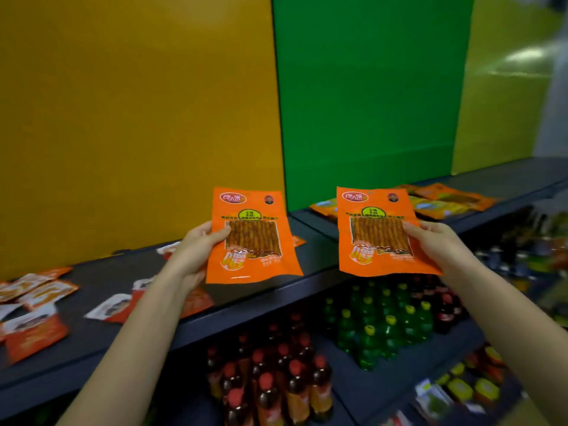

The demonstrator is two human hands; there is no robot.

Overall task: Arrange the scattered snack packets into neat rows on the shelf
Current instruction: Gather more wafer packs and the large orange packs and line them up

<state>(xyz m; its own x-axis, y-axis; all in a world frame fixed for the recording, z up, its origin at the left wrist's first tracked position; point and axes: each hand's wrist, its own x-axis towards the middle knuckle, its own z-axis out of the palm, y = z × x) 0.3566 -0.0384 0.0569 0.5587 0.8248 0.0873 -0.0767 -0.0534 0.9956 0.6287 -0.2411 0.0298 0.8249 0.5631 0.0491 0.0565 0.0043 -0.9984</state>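
Observation:
Two matching orange snack packets with clear windows are held upright above the dark shelf. My left hand grips the left packet by its left edge, thumb on the front. My right hand grips the right packet by its right edge. Several red and white packets lie scattered flat on the shelf's left part. More orange packets lie in a loose pile on the shelf's right part, behind the right packet.
Yellow and green back panels rise behind the shelf. On the lower shelf stand red-capped bottles and green bottles. More small goods sit at the lower right.

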